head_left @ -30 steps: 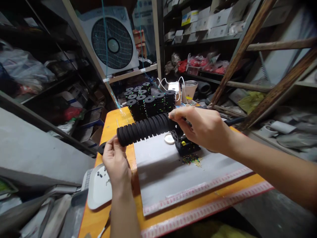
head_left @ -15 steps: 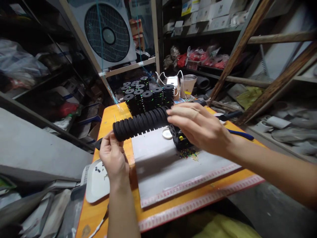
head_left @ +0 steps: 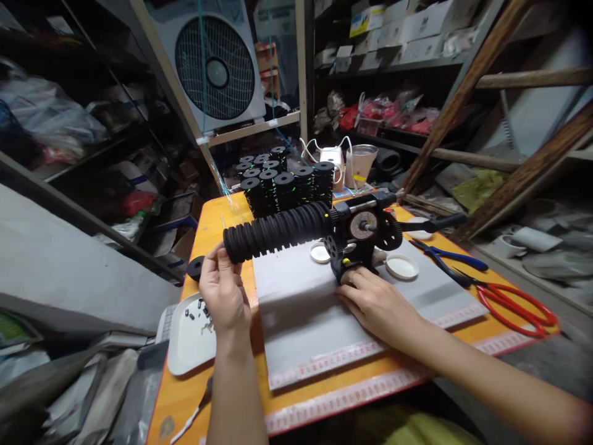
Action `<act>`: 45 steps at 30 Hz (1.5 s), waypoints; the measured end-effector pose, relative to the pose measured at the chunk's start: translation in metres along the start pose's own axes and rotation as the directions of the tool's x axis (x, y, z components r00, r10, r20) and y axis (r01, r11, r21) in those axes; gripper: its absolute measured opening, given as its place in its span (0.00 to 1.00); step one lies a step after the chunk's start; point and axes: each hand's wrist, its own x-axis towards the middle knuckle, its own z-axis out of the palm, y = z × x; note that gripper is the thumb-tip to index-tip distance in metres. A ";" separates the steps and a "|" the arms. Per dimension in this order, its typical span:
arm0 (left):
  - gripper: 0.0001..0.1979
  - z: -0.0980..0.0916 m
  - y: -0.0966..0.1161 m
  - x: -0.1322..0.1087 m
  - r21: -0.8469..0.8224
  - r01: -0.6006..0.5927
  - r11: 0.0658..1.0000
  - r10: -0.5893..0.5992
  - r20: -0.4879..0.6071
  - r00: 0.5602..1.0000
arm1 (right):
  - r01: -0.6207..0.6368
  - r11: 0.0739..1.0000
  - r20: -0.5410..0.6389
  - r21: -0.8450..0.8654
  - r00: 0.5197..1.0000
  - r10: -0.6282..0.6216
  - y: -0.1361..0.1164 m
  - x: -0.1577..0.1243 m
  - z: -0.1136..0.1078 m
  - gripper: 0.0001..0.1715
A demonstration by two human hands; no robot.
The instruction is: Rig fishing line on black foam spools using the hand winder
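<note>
Hands (head_left: 225,290) (head_left: 373,303) flank open sheet (head_left: 301,321), ribbed roll (head_left: 278,232) overhanging its left edge.

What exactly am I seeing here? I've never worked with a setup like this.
A head-worn camera looks forward and down on a person's two bare hands. The left hand holds the left end of a ribbed black roll; its other end meets a black geared device. The right hand is at the device's base; whether it grips anything is hidden. On the orange table are a pale grey sheet, a white tray with small parts, blue-handled pliers and red-handled scissors. Black cylinders stand behind the roll.
</note>
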 end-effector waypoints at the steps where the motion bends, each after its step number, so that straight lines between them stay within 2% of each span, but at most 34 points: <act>1: 0.08 0.000 0.001 -0.001 -0.003 0.005 1.000 -0.005 0.002 1.000 | 0.016 1.000 0.001 0.009 1.000 -0.016 -0.001 0.002 -0.004 0.10; 4: 0.09 0.000 0.002 -0.002 -0.005 0.022 1.000 -0.022 0.005 1.000 | 0.085 0.993 -0.054 0.076 0.995 -0.081 -0.005 0.018 -0.027 0.08; 9: 0.09 -0.001 0.002 -0.001 0.007 0.022 1.000 -0.022 0.003 1.000 | 0.204 0.953 -0.341 0.225 0.933 -0.119 -0.002 0.065 -0.078 0.06; 11: 0.09 -0.001 0.002 -0.001 0.013 0.023 1.000 -0.023 -0.001 1.000 | 0.207 0.954 -0.438 0.216 0.894 -0.095 0.002 0.084 -0.089 0.06; 14: 0.09 -0.001 0.002 -0.001 0.014 0.034 0.999 -0.034 -0.010 0.999 | 0.200 0.960 -0.517 0.197 0.853 -0.072 0.007 0.102 -0.088 0.05; 22: 0.10 -0.001 0.001 -0.001 0.010 0.042 0.999 -0.042 -0.023 0.999 | 0.177 0.968 -0.544 0.176 0.838 -0.054 0.008 0.107 -0.077 0.04; 30: 0.10 0.000 0.001 -0.002 0.031 0.043 0.999 -0.041 -0.047 0.998 | 0.184 0.981 -0.533 0.059 0.837 -0.124 0.007 0.104 -0.078 0.06; 40: 0.10 -0.001 -0.003 0.000 0.018 0.021 1.000 -0.021 -0.026 0.999 | 0.251 0.968 -0.478 0.012 0.852 -0.215 0.009 0.106 -0.077 0.08; 43: 0.09 -0.001 -0.003 0.001 -0.013 0.018 1.000 -0.019 -0.019 1.000 | 0.242 0.970 -0.516 0.014 0.833 -0.200 0.007 0.095 -0.077 0.09; 45: 0.09 -0.001 -0.002 0.000 -0.020 0.022 1.000 -0.022 -0.016 1.000 | 0.241 0.969 -0.496 0.048 0.848 -0.186 0.004 0.077 -0.073 0.11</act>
